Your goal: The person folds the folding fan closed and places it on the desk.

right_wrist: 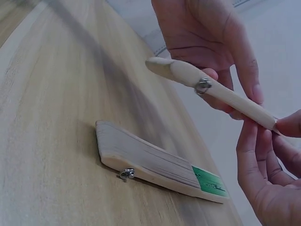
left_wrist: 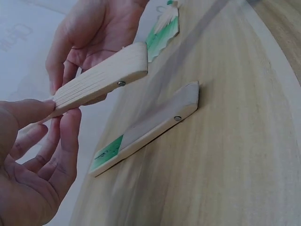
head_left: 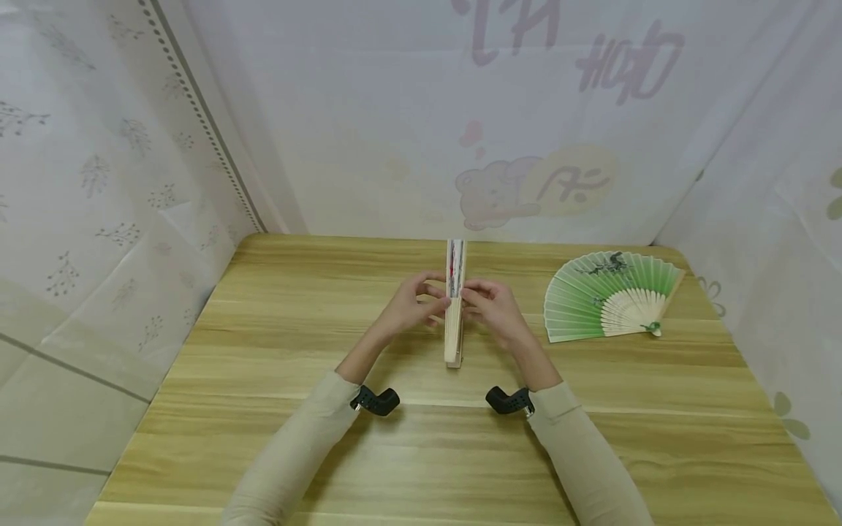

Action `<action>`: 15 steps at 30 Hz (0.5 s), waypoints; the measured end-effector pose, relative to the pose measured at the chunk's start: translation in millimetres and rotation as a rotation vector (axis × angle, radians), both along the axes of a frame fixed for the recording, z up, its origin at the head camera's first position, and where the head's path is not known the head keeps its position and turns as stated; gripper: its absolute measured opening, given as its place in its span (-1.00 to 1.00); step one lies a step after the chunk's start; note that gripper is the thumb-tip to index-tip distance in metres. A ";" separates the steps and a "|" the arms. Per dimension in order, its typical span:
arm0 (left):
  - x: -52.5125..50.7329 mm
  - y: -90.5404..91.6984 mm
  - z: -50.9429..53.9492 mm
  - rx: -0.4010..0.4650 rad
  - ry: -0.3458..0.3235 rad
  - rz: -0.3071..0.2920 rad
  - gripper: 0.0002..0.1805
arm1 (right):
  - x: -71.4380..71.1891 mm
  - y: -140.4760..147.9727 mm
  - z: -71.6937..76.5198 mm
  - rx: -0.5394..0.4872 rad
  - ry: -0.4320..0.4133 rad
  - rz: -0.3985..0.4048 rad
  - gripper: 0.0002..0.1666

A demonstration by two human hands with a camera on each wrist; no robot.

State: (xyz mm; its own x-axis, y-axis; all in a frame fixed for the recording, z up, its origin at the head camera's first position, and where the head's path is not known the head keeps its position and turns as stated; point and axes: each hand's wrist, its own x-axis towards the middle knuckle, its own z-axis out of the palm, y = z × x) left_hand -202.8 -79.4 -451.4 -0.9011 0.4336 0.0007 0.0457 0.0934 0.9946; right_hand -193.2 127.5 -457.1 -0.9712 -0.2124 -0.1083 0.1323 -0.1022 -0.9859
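Note:
Both hands hold a folded fan (head_left: 453,329) upright over the middle of the table, its pale wooden ribs toward me and its printed part at the far end. My left hand (head_left: 409,305) pinches its left side between thumb and fingers. From the right, my right hand (head_left: 496,308) pinches the opposite side. Beneath it, apart from the hands, a second folded fan (left_wrist: 150,125) with a green printed end lies on the tabletop. In the head view the held fan hides most of that one. Metal pivots show on both fans in the wrist views.
An open green fan (head_left: 575,296) with a dark painted pattern lies at the right on the wooden table (head_left: 263,424). Printed white curtains (head_left: 342,131) hang behind the table and along both sides. Black devices (head_left: 378,401) are worn at both wrists.

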 end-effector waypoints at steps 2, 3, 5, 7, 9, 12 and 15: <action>0.5 0.2 -0.6 -0.003 -0.002 0.010 -0.53 | -0.3 -0.7 0.1 0.011 -0.009 0.001 -0.71; 0.8 0.1 -0.7 -0.002 -0.003 0.015 -0.53 | -0.7 -1.1 -0.5 0.015 -0.010 -0.001 -0.71; 1.2 -0.7 -0.8 -0.002 0.001 0.023 -0.53 | -0.9 -2.2 -0.9 0.025 -0.008 -0.001 -0.71; 1.1 -1.6 -1.3 -0.001 0.005 0.032 -0.53 | -0.9 -3.2 -2.1 0.036 0.004 0.004 -0.71; 1.0 -2.9 -1.9 -0.004 0.006 0.042 -0.52 | -0.9 -3.7 -4.6 0.056 0.024 0.019 -0.70; 0.8 -5.2 -3.3 -0.008 -0.003 0.063 -0.53 | 0.4 -3.8 -7.9 0.099 0.060 0.073 -0.66; 1.3 -8.5 -4.2 -0.016 -0.017 0.089 -0.56 | 2.3 -4.1 -11.0 0.118 0.084 0.140 -0.61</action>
